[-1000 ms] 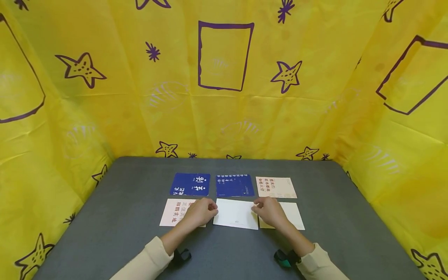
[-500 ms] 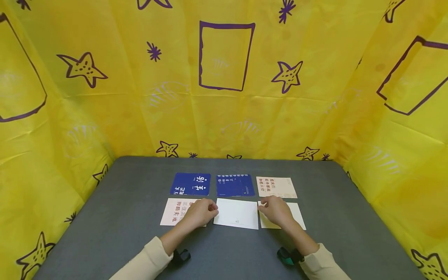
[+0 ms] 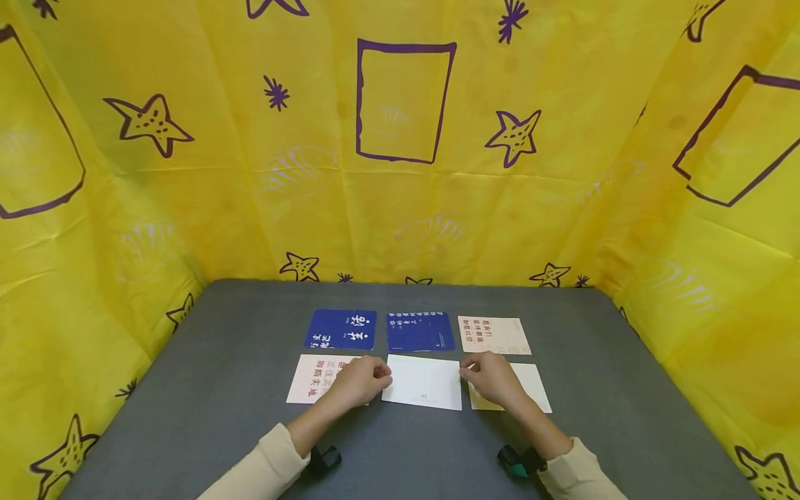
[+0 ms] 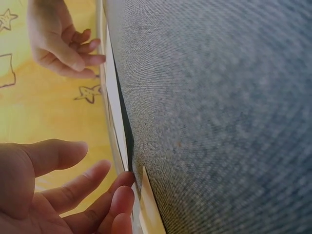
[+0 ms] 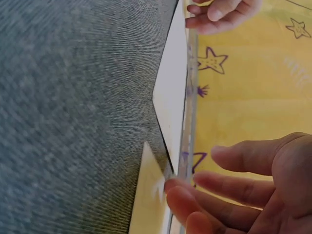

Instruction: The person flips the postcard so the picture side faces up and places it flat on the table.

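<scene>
A white card (image 3: 425,382) lies flat in the middle of the front row. My left hand (image 3: 362,378) has its fingertips at that card's left edge, over the right part of a pink card (image 3: 306,378) with red characters. On the other side, my right hand (image 3: 494,378) covers part of a cream card (image 3: 534,385), its fingertips low at that card's left end in the right wrist view. Both wrist views show loosely bent fingers, with the thumb apart and nothing pinched, on the left hand (image 4: 73,195) and right hand (image 5: 243,190).
Behind these lies a second row: a blue card (image 3: 340,328) with white characters, another blue card (image 3: 420,337) and a peach card (image 3: 496,335). The dark grey table (image 3: 206,403) is bordered by a yellow cloth (image 3: 400,194) with purple drawings.
My right hand has shifted slightly right, and the cream card under it has slid right, widening the gap to the white card. My left hand has stayed nearly still.
</scene>
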The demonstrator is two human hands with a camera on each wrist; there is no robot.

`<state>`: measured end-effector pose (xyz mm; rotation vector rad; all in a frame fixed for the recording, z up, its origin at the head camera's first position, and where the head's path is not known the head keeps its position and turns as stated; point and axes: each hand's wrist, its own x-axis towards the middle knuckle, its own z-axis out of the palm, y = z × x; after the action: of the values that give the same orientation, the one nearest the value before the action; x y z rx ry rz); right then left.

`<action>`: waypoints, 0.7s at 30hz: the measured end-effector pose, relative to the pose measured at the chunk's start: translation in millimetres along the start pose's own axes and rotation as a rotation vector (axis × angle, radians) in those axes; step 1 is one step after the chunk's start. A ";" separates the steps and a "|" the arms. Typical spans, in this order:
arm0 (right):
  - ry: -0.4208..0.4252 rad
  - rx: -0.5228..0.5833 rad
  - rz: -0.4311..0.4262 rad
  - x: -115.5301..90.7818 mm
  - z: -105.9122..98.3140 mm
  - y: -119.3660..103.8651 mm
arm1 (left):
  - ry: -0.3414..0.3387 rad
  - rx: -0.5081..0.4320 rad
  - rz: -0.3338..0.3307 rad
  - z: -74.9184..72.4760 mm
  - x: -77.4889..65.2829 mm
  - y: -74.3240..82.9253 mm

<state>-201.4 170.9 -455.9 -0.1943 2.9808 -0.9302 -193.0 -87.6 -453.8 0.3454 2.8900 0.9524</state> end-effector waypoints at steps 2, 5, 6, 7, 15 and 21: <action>0.007 0.007 -0.003 0.1 0.0 -0.6 | 0.001 -0.002 -0.001 -0.4 0.0 0.5; 0.007 0.022 -0.013 -0.1 1.8 -2.3 | -0.003 -0.010 -0.005 -0.4 0.2 0.9; 0.005 0.027 -0.016 -0.3 2.6 -3.0 | -0.007 -0.014 -0.005 -0.3 0.2 1.0; 0.003 0.030 -0.019 -0.5 3.7 -3.5 | -0.011 -0.021 -0.004 -0.2 0.3 1.0; -0.034 0.089 0.021 -1.4 6.4 -6.3 | -0.046 -0.120 -0.015 1.1 3.1 -3.4; -0.067 0.221 0.112 0.3 6.5 -2.9 | -0.053 -0.175 -0.036 1.2 2.8 -7.0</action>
<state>-201.0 164.8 -459.6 -0.0532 2.7677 -1.2019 -196.9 -91.7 -458.9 0.2994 2.7306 1.1612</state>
